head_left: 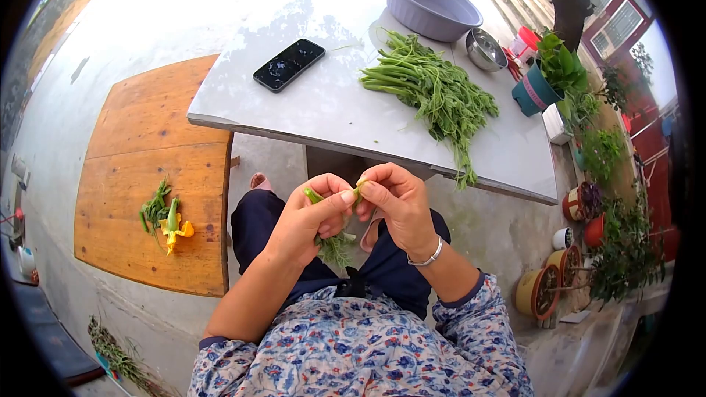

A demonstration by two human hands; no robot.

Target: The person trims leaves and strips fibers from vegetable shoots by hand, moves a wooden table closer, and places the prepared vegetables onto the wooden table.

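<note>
Above my lap, my left hand (316, 213) is closed around a green leafy stem (335, 248), its leaves hanging below the palm. My right hand (393, 202) pinches the tip of this stem between thumb and forefinger, close beside the left thumb. A silver bracelet (428, 254) circles my right wrist. Beyond my hands, a large bunch of leafy green stems (434, 88) lies on the pale table (294, 114), some leaves drooping over its front edge.
A black phone (289, 65), a grey-purple basin (432, 6), a metal bowl (486, 50) and a potted plant (537, 92) stand on the table. At left, a wooden bench (151, 132) carries a few greens and a yellow blossom (175, 231). Flower pots (537, 292) line the right side.
</note>
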